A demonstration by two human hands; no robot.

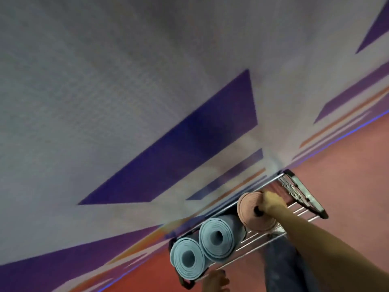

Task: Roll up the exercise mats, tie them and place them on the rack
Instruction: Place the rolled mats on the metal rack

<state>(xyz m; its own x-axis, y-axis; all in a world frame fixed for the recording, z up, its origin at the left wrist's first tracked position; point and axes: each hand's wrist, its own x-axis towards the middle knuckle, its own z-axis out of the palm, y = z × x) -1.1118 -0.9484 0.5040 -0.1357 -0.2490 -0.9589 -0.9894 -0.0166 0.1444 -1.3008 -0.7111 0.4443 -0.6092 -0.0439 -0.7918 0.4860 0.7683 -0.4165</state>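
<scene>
right hand (pixel 271 202) nearest, fingers wrapped over end of rolled pink foam exercise mat (pixel 250 209) on wire metal rack (pixel 299 209), beside two rolled blue foam mats (pixel 216 234). left hand (pixel 214 281) low, fingers relaxed, holding nothing. mat likely light, squashy; best gripped round middle.

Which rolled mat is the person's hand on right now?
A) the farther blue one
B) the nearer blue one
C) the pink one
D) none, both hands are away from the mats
C: the right hand grips the end of the pink mat above the wire rack, while the two blue mats lie side by side on the rack, untouched by that hand.
</scene>
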